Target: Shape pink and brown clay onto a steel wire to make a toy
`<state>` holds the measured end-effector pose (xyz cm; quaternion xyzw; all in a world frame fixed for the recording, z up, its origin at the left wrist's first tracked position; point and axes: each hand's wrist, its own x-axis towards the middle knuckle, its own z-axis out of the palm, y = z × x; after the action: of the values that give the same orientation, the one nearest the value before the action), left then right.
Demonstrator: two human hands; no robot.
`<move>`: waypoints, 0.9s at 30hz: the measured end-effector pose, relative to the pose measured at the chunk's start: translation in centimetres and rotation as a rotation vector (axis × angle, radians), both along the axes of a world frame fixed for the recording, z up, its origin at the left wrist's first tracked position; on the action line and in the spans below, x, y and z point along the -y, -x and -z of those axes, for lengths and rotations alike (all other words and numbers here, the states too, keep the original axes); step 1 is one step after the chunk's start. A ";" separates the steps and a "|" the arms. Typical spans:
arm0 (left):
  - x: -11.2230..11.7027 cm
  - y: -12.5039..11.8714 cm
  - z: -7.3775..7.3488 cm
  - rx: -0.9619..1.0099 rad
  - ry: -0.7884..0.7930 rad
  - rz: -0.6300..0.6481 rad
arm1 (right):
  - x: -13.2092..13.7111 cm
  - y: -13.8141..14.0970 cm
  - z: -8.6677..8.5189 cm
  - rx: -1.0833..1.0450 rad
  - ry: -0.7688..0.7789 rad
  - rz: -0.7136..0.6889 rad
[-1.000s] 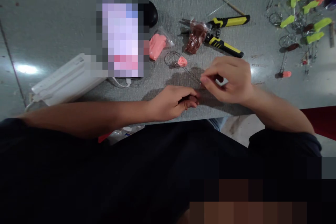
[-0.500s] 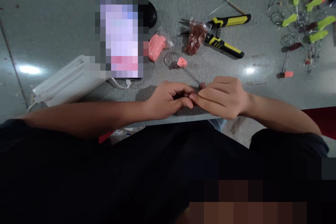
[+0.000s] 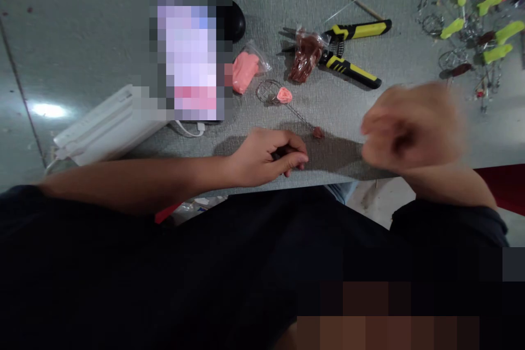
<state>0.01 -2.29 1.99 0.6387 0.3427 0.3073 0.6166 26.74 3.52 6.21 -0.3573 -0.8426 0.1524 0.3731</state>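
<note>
On the worktop [image 3: 102,22], the two hands were well apart: the left hand [image 3: 264,156] had its thumb against curled fingers, the right hand [image 3: 414,128] was blurred; whether either held anything could not be told. Such fine fingerwork seemed to want a light, even pinch, clear of the wire. Counted nearby: one yellow-and-black cutter [image 3: 344,67]; two bags, pink [image 3: 246,71] and brown [image 3: 305,57]; just beyond the left hand, one wire piece [image 3: 301,116] with one pink rose [image 3: 284,95] and one brownish lump [image 3: 318,132].

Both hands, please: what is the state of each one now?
Left hand: closed, thumb against fingers; any held thing hidden.
Right hand: blurred; open or closed cannot be told.
</note>
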 end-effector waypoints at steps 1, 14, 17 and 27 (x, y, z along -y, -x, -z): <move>0.0 0.0 0.0 -0.006 0.011 0.013 | -0.6 -0.2 -0.1 -0.197 -0.109 0.148; -0.2 -0.2 0.3 -0.035 0.075 0.009 | -4.4 -0.7 2.4 -0.174 0.337 -0.148; -0.3 -0.2 0.2 -0.037 0.063 0.009 | -4.3 -1.1 2.1 -0.093 0.363 -0.207; -0.3 -0.1 0.2 -0.064 0.013 0.006 | -5.0 -2.0 2.2 0.027 0.462 -0.236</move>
<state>0.15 -2.03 1.82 0.6453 0.3623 0.2824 0.6104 28.78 8.55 3.99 -0.3342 -0.8263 0.3783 0.2499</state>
